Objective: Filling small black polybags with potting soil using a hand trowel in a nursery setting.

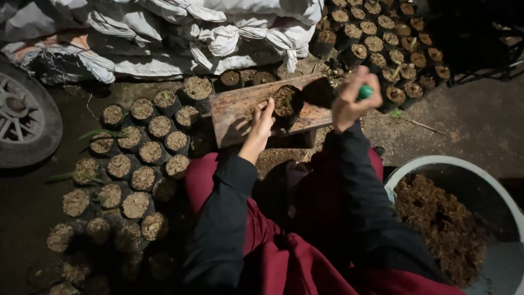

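Note:
A small black nursery bag filled with soil (285, 102) stands on a low wooden bench (234, 109) in front of me. My left hand (261, 124) rests against the bag's left side, fingers touching it. My right hand (353, 99) is raised to the right of the bag, closed around a small green object (364, 92) that shows between the fingers. Both arms wear black sleeves above red trousers.
Several soil-filled black bags (131, 164) crowd the ground at left, and more (382, 38) stand at the upper right. White tied sacks (218, 33) lie behind the bench. A wheel (22, 117) is at far left. A white basin (404, 168) with brown soil mix sits at right.

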